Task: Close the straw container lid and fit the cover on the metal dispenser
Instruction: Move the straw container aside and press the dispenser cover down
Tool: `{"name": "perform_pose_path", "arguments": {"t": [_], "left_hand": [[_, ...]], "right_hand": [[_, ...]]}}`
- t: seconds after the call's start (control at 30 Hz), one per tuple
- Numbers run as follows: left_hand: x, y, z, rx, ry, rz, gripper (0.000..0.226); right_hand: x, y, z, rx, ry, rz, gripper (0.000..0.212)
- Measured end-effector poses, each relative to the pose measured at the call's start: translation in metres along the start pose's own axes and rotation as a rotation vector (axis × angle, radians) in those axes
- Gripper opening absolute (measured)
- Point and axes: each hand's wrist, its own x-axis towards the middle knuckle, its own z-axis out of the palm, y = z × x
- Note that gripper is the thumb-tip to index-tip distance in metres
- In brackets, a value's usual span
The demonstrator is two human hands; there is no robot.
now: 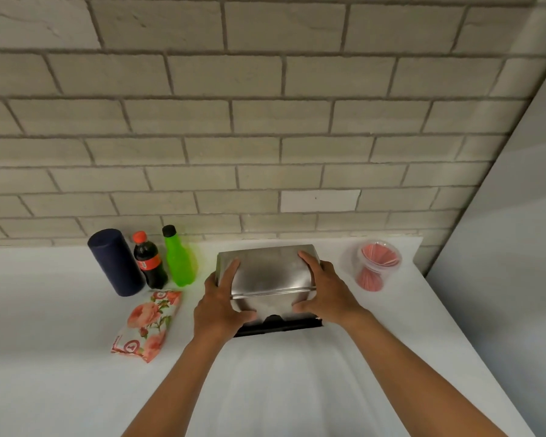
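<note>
On the white counter [60,310] below a pale brick wall [265,121], metal dispenser [268,279].

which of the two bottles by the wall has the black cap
The bright green bottle, on the right of the pair, nearer the metal dispenser. The dark cola bottle beside it has a red cap.

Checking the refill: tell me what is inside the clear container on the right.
The clear container holds a bundle of pink straws, fanned out at the top and bottom. A clear lid seems to sit on top; whether it is fully shut cannot be told.
</note>
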Motion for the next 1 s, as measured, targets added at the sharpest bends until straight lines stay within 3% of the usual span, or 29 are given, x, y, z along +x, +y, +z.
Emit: {"name": "perform_pose_path", "arguments": {"t": [1.0], "left_hand": [[0.066, 0.025, 0.022, 0.002, -0.014, 0.09, 0.127]], "right_hand": [[0.038, 0.024, -0.023, 0.035, 0.047, 0.081, 0.126]]}}
